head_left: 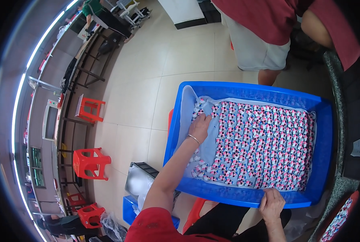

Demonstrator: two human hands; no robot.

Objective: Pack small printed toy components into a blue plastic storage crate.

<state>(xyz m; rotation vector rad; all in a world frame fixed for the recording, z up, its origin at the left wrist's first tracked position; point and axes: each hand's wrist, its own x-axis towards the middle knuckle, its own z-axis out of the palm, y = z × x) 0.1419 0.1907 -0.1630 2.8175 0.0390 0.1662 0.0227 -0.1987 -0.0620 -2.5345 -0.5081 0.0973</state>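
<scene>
A person's two bare hands work at a large blue tub (248,86). The left hand (200,127) reaches across its left end, fingers bent down among small pieces (264,141); whether they pinch one is hidden. The right hand (272,203) curls closed over the near rim, well to the right of that reach, probably to steady the tub.

The tub is lined with a pale sheet (210,147), which likely cushions the pieces and keeps them off the plastic. White, pink, blue and black, they stand in close rows to the right of the left hand, perhaps so that they do not knock together. Just beside and below the left hand is a bare strip of sheet; a looser cluster lies nearer the body.

Beyond the right hand, at the lower right, a red tray (355,196) bears similar-looking pieces. Well below the left hand, past the forearm, are a dark-rimmed tray (135,181) and a smaller blue bin (129,203) with clear plastic by it.
</scene>
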